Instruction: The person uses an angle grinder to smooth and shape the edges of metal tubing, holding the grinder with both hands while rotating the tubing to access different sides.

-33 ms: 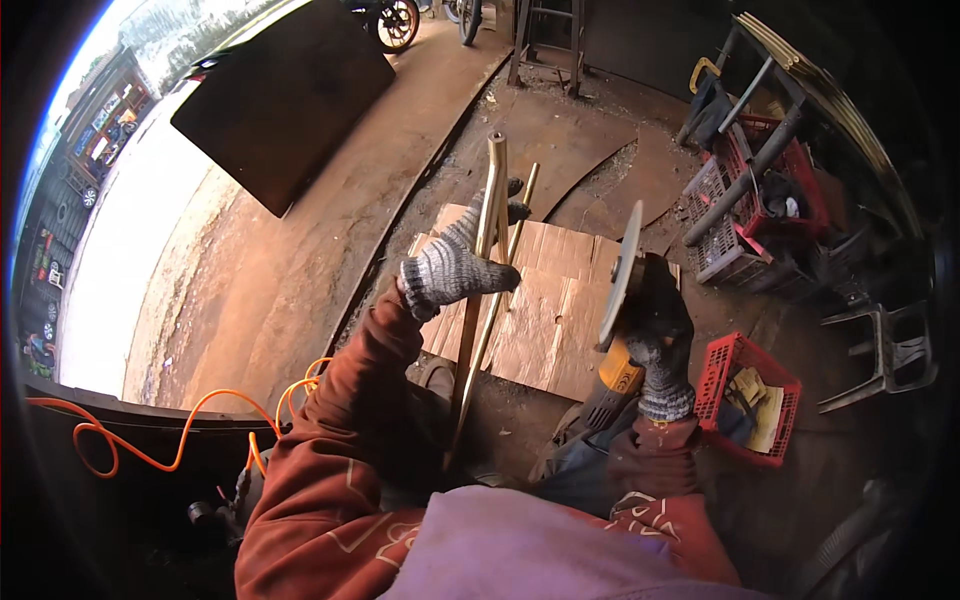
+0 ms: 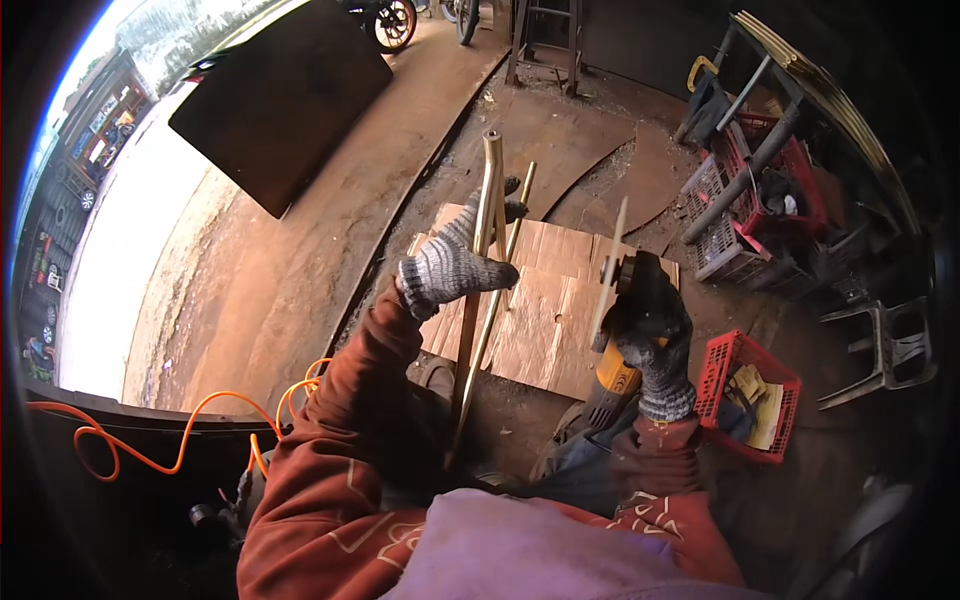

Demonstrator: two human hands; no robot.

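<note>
My left hand (image 2: 455,262), in a grey knitted glove, is closed round a brassy metal tube (image 2: 490,180) that stands steeply tilted. Its thumb lies across the front, and the fingertips show on the far side. A thinner brassy tube (image 2: 525,195) runs alongside, partly hidden by the hand; whether the same grip holds it I cannot tell. My right hand (image 2: 665,345), gloved in dark and grey, is wrapped round a yellow-bodied angle grinder (image 2: 617,377). The grinder's disc (image 2: 608,280) is seen nearly edge-on, apart from the tubes. Beneath both hands lies flattened cardboard (image 2: 560,270).
A red crate (image 2: 717,385) with papers and oddments sits right of the grinder. Farther right are more crates (image 2: 715,225), a metal frame (image 2: 750,185) and a stool (image 2: 885,350). An orange hose (image 2: 180,450) curls at left. A dark panel (image 2: 280,110) stands at far left.
The grinder has turned slightly in my right hand, so its disc shows thinner and more edge-on. My left hand and the tubes have hardly shifted.
</note>
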